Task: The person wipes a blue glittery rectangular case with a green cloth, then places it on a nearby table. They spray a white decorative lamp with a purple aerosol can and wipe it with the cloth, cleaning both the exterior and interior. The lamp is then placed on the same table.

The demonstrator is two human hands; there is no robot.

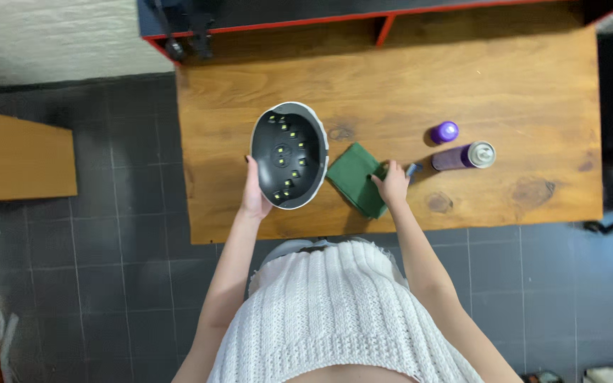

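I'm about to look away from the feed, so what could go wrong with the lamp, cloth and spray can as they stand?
1. The left hand holds the dome-shaped lamp by one edge only, tilted up near the table edge; it may slip.
2. The purple spray can lies on its side, uncapped, its cap apart; it may roll.
3. The right hand on the green cloth could knock the small blue thing beside it.

White ribbed knit top, sleeveless; dark nails.
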